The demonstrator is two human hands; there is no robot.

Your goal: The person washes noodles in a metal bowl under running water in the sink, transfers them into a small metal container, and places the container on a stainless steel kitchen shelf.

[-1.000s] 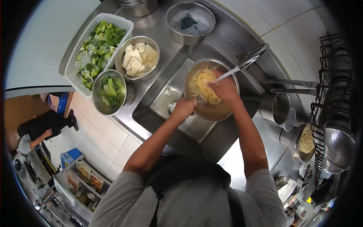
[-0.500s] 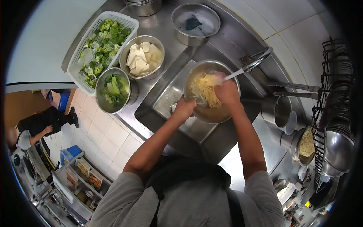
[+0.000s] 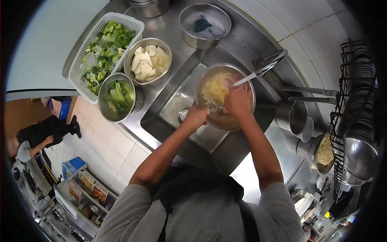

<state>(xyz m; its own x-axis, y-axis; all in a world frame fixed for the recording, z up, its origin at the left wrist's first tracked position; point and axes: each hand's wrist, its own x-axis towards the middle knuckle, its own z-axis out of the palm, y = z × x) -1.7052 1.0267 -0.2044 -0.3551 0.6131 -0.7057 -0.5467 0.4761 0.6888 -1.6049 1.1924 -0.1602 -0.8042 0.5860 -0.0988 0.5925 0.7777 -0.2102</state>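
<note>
A round steel bowl (image 3: 225,124) sits in the sink basin beneath the tap (image 3: 271,66), and water runs from the spout into it. Inside is a heap of thin pale-yellow strips (image 3: 215,86), like shredded potato or noodles, in cloudy water. My left hand (image 3: 196,118) is closed on the bowl's near-left side, thumb at the rim. My right hand (image 3: 238,100) reaches into the bowl under the stream, against the strips; its fingers are hidden by the hand and the water.
Left of the sink stand a white basket (image 3: 140,29) of broccoli, a pot of white slices (image 3: 146,64) and a pot of leafy greens (image 3: 117,99). Behind is a pot of sudsy water (image 3: 205,38). Tongs (image 3: 310,94) and a dish rack (image 3: 338,121) are at right. A person (image 3: 42,131) stands far left.
My right hand has moved slightly left, further over the strips, under the running water. My left hand keeps its hold on the bowl. The whole view has shifted a little.
</note>
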